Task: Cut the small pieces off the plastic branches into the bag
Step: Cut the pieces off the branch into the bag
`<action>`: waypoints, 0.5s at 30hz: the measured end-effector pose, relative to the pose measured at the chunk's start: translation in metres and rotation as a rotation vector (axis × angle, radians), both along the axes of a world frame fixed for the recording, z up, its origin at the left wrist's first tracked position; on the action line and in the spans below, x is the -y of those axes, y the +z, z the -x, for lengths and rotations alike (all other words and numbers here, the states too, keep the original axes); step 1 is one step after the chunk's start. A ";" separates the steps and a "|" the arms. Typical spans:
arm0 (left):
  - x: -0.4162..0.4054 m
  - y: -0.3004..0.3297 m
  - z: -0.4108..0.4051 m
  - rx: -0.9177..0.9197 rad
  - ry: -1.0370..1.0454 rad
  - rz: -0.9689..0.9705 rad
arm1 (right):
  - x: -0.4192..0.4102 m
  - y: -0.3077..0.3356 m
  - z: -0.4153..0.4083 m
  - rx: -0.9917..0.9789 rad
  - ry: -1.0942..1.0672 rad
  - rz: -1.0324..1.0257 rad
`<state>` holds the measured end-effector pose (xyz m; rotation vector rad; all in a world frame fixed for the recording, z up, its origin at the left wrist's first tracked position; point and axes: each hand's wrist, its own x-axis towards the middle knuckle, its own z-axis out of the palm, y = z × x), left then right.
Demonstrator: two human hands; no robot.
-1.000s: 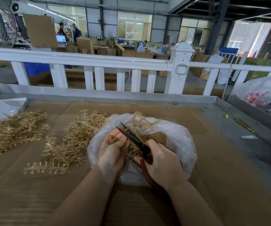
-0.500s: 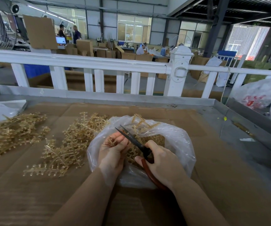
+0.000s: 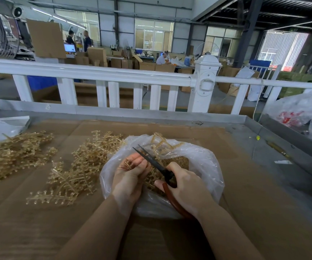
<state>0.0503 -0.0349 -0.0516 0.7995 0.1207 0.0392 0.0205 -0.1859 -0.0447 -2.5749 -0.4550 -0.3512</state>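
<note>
Plastic branch [image 3: 152, 176] sits over the open clear bag [image 3: 204, 166] at frame centre, left hand [image 3: 130, 172] curled around it, right hand [image 3: 186, 188] at 3 o'clock of it gripping the scissors [image 3: 158, 167], blades slightly parted and pointing to 10 o'clock. Loose branches [image 3: 72, 171] lie at 9 o'clock on the cardboard [image 3: 38, 231]; white railing [image 3: 99, 74] stands at 12 o'clock beyond.

A clear plastic bag [image 3: 204, 166] sits open near the middle of the cardboard-covered worktop [image 3: 245, 212], its bottom holding a heap of small golden cut pieces [image 3: 177, 161]. Golden plastic branches [image 3: 80, 169] lie in loose tangled piles to its left, reaching toward the worktop's left edge.
</note>
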 end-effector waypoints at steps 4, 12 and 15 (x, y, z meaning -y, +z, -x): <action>-0.001 -0.001 0.000 0.011 -0.006 -0.010 | 0.000 0.001 0.000 -0.012 0.005 -0.002; 0.000 0.000 -0.001 0.008 -0.009 0.013 | -0.001 -0.001 -0.001 -0.019 -0.009 -0.018; 0.000 0.000 -0.001 0.003 -0.014 0.004 | -0.002 -0.002 0.000 0.001 -0.015 -0.022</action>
